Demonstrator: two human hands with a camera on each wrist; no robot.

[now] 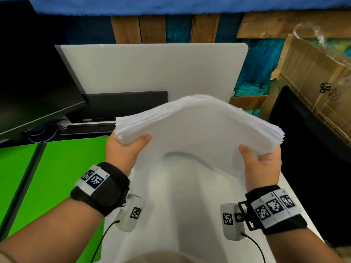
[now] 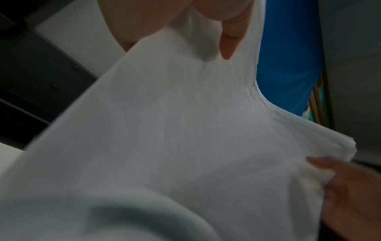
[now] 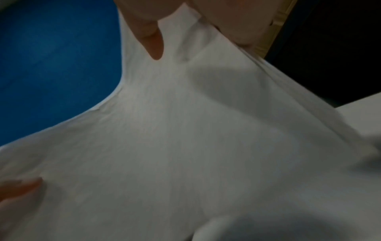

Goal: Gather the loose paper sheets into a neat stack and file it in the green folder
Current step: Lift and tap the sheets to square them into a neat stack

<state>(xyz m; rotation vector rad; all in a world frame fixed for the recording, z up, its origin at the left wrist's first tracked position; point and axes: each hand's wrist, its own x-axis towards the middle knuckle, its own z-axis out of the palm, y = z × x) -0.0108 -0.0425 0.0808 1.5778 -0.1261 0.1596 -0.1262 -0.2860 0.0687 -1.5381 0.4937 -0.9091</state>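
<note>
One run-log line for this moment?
stage: gathering | paper stack: lifted off desk, bowed, edges uneven | left hand: grips left edge | right hand: grips right edge | green folder: open at left, unfilled

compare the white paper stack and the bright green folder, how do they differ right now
The white paper stack is held above the desk, gripped by the left hand and right hand; the bright green folder lies on the desk, untouched. The stack bows upward in the middle; the folder lies flat.
</note>
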